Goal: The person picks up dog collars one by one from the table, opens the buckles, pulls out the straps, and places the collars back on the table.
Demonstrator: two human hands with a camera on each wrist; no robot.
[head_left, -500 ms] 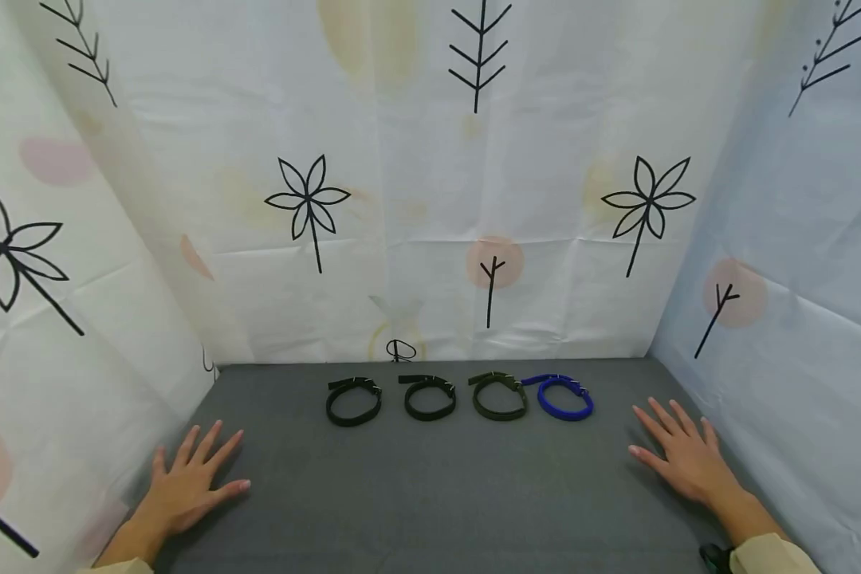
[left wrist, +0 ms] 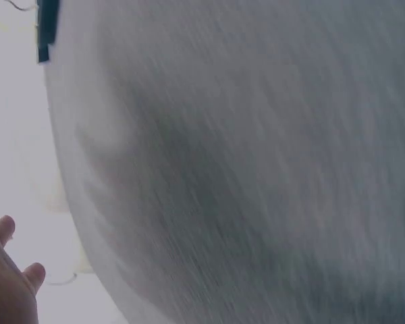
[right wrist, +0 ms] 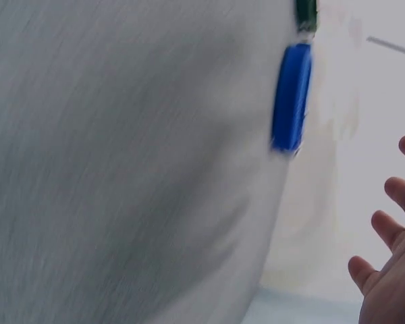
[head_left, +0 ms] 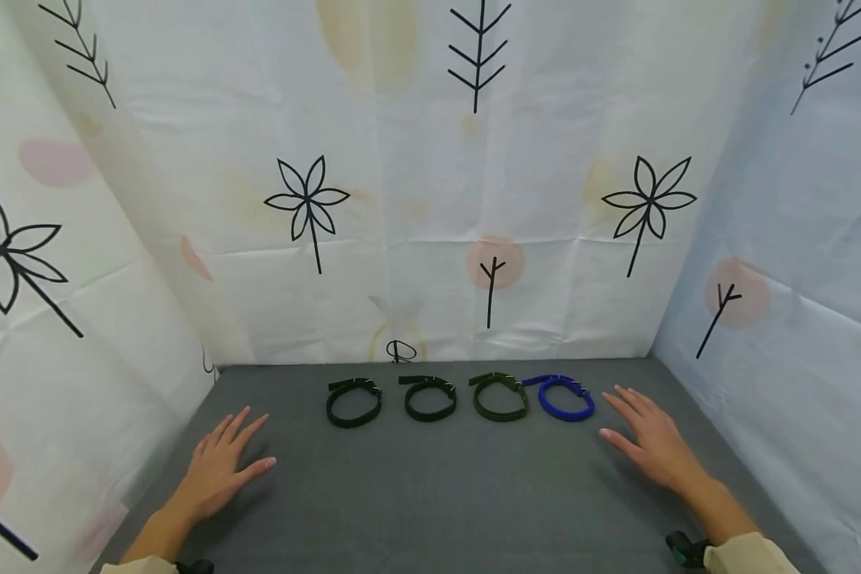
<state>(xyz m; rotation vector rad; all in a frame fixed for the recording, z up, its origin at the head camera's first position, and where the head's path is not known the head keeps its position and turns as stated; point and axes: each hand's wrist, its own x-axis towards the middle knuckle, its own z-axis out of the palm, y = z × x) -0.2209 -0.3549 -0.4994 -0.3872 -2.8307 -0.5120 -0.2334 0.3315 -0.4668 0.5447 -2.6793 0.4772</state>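
Right hand (head_left: 653,446) open, fingers spread, nothing held; has come inward, blue strap (head_left: 567,415) now just left of fingertips, apart. Left hand (head_left: 218,470) likewise spread, bare, shifted inward; outer dark strap (head_left: 354,422) ahead-right. Between hands, farther off: olive strap (head_left: 501,416), inner dark strap (head_left: 430,416). Straps closer to hands, all ungripped.

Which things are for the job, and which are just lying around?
Probably for the job, since they lie nearest the hands:
- far-left dark strap
- second dark strap
- green strap
- blue strap
- left hand and right hand, both empty

Probably just surroundings:
- gray table
- patterned cloth walls
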